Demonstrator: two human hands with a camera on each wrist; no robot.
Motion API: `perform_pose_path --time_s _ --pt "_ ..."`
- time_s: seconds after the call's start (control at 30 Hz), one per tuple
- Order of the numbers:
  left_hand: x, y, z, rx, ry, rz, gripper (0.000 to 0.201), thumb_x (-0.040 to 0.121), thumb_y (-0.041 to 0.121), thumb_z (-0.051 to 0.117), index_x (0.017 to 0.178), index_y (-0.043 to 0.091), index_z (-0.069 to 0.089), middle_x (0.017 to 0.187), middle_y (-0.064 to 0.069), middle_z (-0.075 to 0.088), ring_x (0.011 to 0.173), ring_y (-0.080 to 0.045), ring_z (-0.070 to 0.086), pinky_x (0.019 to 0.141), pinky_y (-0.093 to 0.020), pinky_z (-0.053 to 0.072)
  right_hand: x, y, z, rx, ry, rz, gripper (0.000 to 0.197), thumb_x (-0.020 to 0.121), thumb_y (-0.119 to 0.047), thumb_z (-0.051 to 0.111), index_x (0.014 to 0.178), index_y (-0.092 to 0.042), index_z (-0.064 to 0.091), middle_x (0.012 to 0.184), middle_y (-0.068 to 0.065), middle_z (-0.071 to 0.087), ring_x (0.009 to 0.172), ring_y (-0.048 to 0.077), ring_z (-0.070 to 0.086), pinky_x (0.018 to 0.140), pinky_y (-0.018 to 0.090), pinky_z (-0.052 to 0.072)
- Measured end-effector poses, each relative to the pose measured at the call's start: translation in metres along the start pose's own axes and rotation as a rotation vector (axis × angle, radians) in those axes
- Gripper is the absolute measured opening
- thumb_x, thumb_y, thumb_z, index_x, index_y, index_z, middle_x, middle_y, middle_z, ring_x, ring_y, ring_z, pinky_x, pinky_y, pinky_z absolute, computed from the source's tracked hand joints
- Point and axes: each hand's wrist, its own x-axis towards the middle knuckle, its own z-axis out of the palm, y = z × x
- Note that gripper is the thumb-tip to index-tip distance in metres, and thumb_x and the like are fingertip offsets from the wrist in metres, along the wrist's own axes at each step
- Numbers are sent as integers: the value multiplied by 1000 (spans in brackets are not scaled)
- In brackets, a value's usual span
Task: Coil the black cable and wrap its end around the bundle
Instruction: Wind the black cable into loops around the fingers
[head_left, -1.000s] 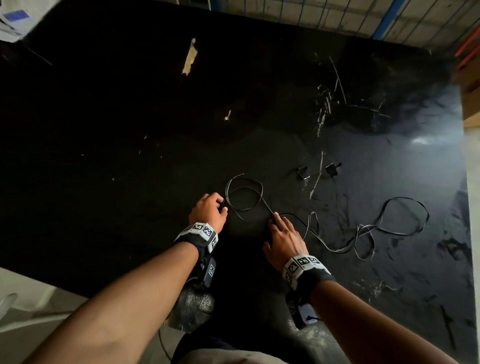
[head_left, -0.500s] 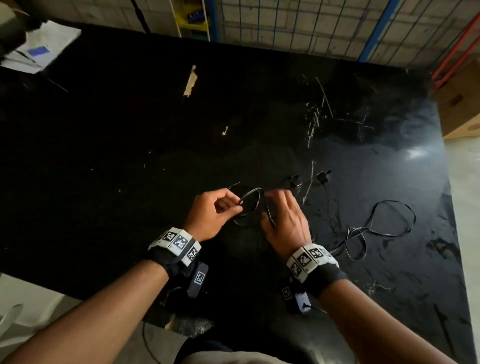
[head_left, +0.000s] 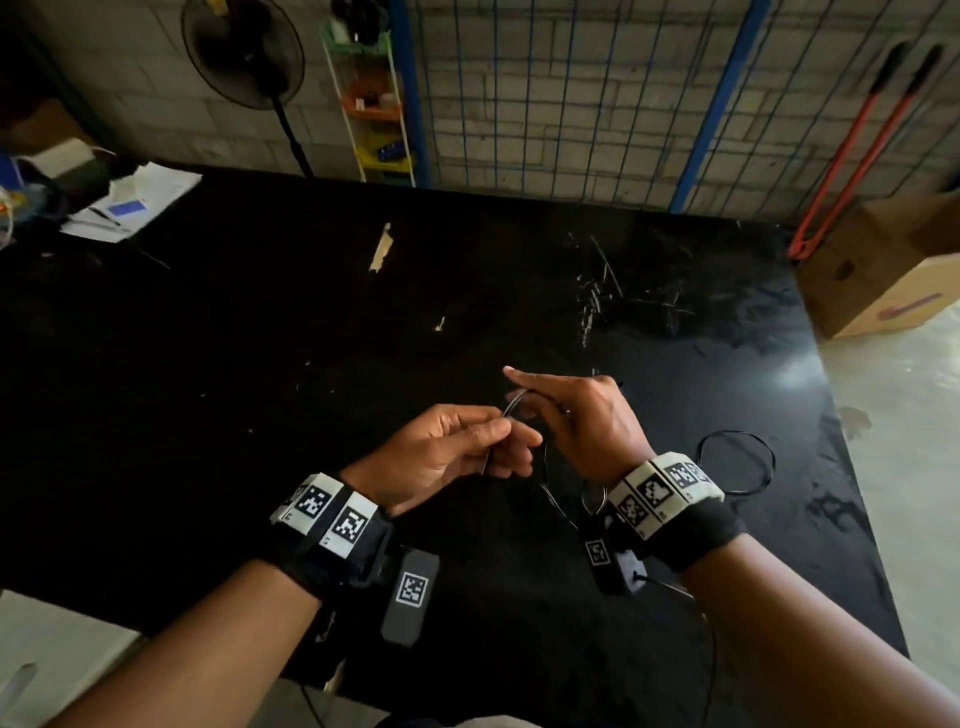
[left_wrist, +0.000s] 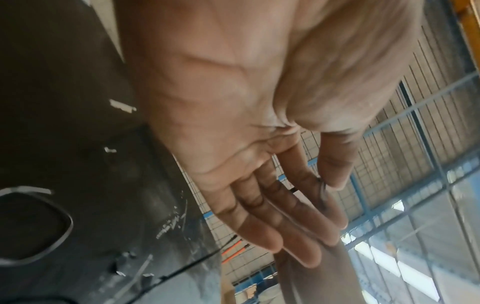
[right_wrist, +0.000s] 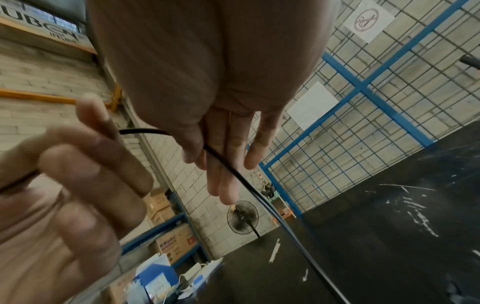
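While both hands hover above the black table (head_left: 208, 415), the left hand (head_left: 447, 452) pinches the black cable (head_left: 511, 402) between thumb and curled fingers, and there's the strand arcing across to the right hand (head_left: 587, 421)! From the right wrist view, the cable (right_wrist: 233, 170) runs over the right hand's (right_wrist: 207, 82) nearly straight fingers (right_wrist: 223, 164), thumb lying on top of it, then drops down toward the table (right_wrist: 389, 226). Index finger pointing out to the left in the head view. Below the hands a slack stretch dangles; further right, a loose loop (head_left: 735, 462) of the same cable lies flat on the tabletop. At the back, a standing fan (head_left: 244, 52), papers (head_left: 130, 202) on the far left corner, a cardboard box (head_left: 883, 270) off to the right.
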Motion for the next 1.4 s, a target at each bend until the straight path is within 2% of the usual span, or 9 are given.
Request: perform_pose_path --time_s 0.17,0.3,0.4,0.7,0.87,0.97,1.13,1.3,1.4 --pt "-3 18 18 -259 -29 43 34 105 20 47 116 4 74 118 -21 76 117 -37 72 102 -46 57 -9 -8 -13 55 -5 16 34 102 -27 58 134 -22 69 117 -3 80 104 5 75 88 15 57" --pt "-3 30 20 -553 -4 141 40 103 27 45 120 7 75 127 -23 73 126 -38 68 103 -57 55 -21 -12 -17 319 -32 113 20 104 -14 55 112 -19 73 88 2 80 76 10 76 74 17 57" --pt "-2 38 14 -678 -2 246 43 104 32 42 127 13 72 137 -21 68 135 -40 60 106 -69 46 -34 -14 -17 567 -83 216 21 106 -15 54 116 -16 72 78 9 76 59 16 67 62 28 56" --pt "-10 79 -15 -696 15 486 36 106 36 48 139 24 57 157 -21 43 155 -44 29 111 -84 21 -71 -10 -18 553 -85 250 24 105 -22 56 119 -21 75 58 -3 57 56 8 55 61 18 45" --pt "-14 96 -16 -639 88 523 34 104 39 48 133 28 61 156 -19 47 152 -45 34 106 -88 18 -79 -14 -27 523 -68 268 26 103 -32 56 120 -26 74 57 -2 55 55 12 53 60 27 45" --pt "-12 102 -11 -512 168 530 34 100 41 47 126 31 66 152 -17 55 148 -40 45 107 -87 14 -80 -16 -34 455 -61 261 24 104 -29 57 121 -29 73 58 -3 58 55 2 53 59 18 43" --pt "-2 101 -5 28 340 404 32 100 32 53 125 25 72 142 -7 68 141 -22 56 116 -74 10 -76 -25 -60 265 -30 213 10 100 -30 66 100 -29 76 61 -3 67 55 8 64 60 18 51" --pt "0 92 8 494 222 272 27 106 15 55 126 10 73 129 8 74 128 5 61 107 -17 45 -64 -37 -101 114 76 141 7 94 -30 74 87 -28 76 65 -4 71 58 12 68 59 22 55" --pt "4 84 17 686 107 181 26 104 16 59 124 11 75 127 9 75 126 4 63 106 -14 47 -57 -52 -120 41 55 63 5 92 -30 76 89 -27 77 65 -6 71 55 16 65 54 23 53"
